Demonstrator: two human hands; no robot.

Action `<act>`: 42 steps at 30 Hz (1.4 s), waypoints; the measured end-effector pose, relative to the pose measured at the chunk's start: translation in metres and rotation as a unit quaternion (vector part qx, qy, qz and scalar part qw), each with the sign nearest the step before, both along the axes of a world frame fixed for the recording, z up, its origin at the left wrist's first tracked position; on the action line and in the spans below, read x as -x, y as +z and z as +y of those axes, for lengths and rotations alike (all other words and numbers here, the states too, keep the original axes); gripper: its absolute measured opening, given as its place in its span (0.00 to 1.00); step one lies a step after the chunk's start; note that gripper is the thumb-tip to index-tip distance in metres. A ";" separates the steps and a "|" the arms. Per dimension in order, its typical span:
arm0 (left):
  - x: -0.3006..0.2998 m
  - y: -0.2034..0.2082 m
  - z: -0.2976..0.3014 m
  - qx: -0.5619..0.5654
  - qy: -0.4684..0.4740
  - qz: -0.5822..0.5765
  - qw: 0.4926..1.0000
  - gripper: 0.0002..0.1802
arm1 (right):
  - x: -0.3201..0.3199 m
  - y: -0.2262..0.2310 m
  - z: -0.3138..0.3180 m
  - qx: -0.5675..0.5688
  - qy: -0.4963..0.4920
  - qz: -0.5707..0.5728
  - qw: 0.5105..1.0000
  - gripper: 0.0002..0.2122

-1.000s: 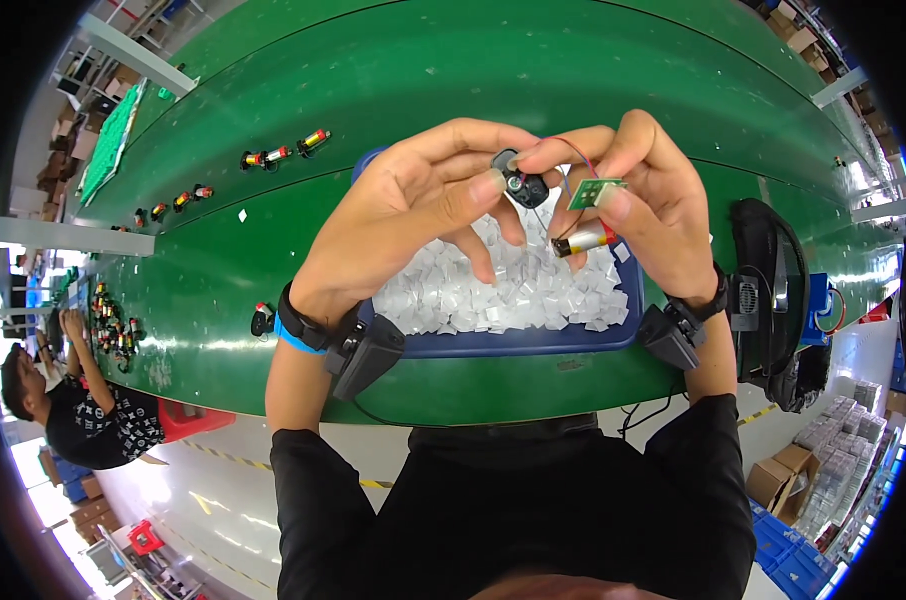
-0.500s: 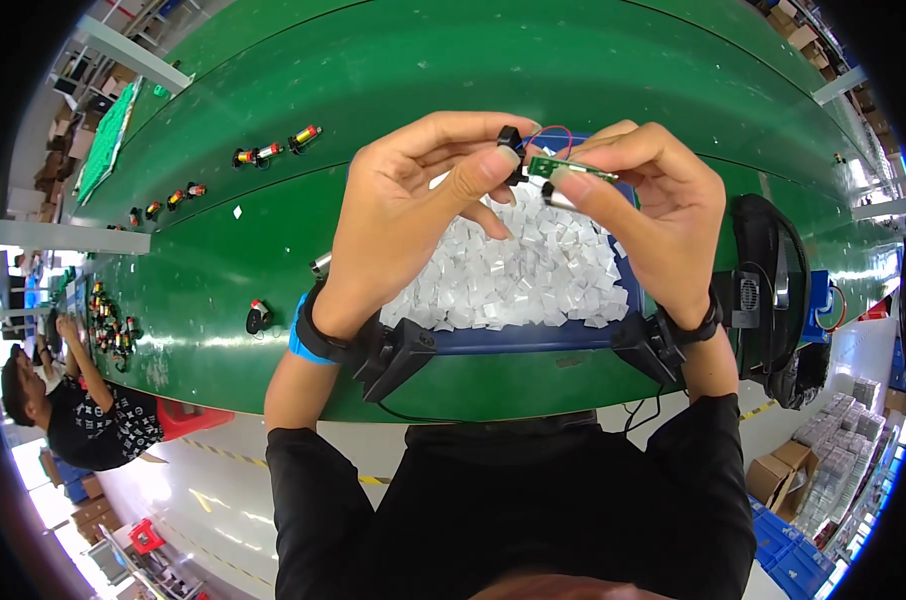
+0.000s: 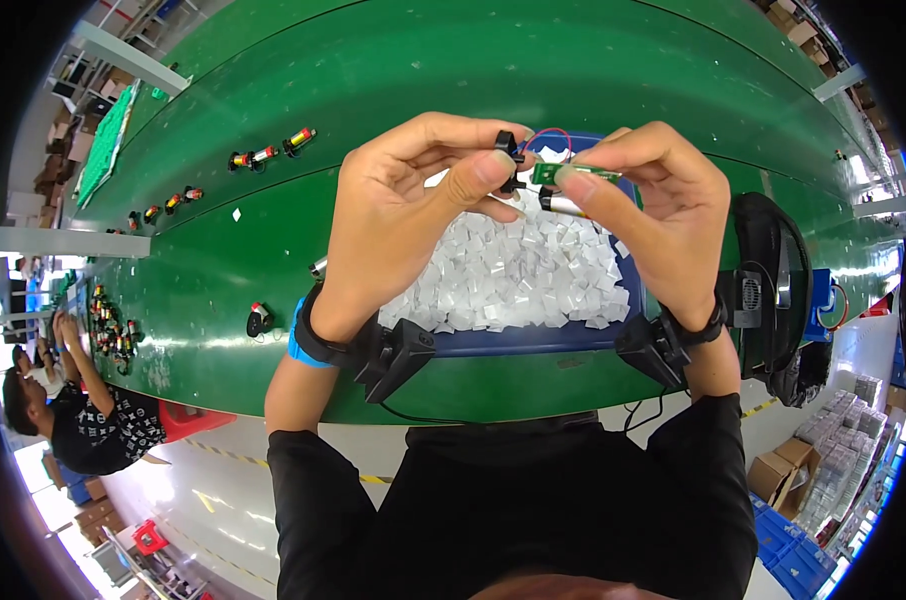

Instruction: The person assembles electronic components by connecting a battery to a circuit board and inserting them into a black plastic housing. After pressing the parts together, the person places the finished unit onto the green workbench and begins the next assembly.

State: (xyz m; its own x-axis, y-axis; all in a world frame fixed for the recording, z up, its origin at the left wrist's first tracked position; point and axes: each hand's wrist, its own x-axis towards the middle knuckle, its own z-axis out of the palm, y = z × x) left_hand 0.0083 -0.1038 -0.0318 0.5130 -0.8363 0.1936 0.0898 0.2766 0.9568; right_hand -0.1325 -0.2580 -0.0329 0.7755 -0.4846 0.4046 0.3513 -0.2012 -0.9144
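Above a blue tray (image 3: 523,343), my left hand (image 3: 398,195) pinches a small black plastic part (image 3: 507,148) between thumb and fingers. Opposite it, my right hand (image 3: 665,205) grips a narrow green circuit board (image 3: 547,174) by thumb and forefinger. A looping red wire (image 3: 550,132) arches between the board and the black part. Just under the board a silver cylinder (image 3: 563,203) with a dark end sticks out by my right thumb; the fingers hide its other end. The two held parts are close together with a small gap. Small white pieces (image 3: 508,270) fill the tray beneath.
Several assembled units with red and yellow bands (image 3: 253,157) lie on the green table (image 3: 393,60) to the left, near a small black part (image 3: 260,320). A black bag (image 3: 770,290) lies at the right. A co-worker (image 3: 83,415) sits at far left.
My hands have drawn very slightly apart. The black part has tilted a little, and more of the silver cylinder shows under the circuit board.
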 end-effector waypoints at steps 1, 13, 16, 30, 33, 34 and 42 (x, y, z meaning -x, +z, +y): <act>-0.001 -0.001 0.000 0.003 -0.001 -0.005 1.000 0.13 | 0.000 0.001 -0.002 0.033 0.006 0.007 0.999 0.06; 0.004 -0.006 0.000 -0.008 0.015 -0.027 0.999 0.13 | 0.004 -0.001 -0.001 0.059 0.004 0.041 0.997 0.07; 0.002 -0.005 -0.001 -0.008 0.015 -0.016 1.000 0.13 | 0.004 0.000 0.000 0.059 0.002 0.041 0.997 0.07; 0.002 -0.003 -0.001 -0.017 0.012 -0.022 1.000 0.14 | 0.005 0.003 -0.002 0.066 0.012 0.034 0.997 0.07; 0.003 -0.005 0.000 -0.019 0.012 -0.020 1.000 0.14 | 0.004 0.001 -0.002 0.072 0.009 0.029 0.997 0.07; 0.003 -0.006 0.000 -0.020 0.012 -0.018 1.000 0.14 | 0.004 0.000 -0.002 0.078 0.007 0.027 0.997 0.07; 0.004 -0.004 -0.001 -0.024 0.017 -0.011 1.000 0.13 | 0.004 0.001 0.000 0.074 0.009 0.029 0.997 0.06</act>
State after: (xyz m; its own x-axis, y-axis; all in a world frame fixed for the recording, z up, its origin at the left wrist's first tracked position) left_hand 0.0040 -0.1047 -0.0355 0.5380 -0.8267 0.1648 0.0607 0.2330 0.9706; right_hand -0.1361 -0.2582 -0.0316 0.8080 -0.4076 0.4255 0.3042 -0.3300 -0.8936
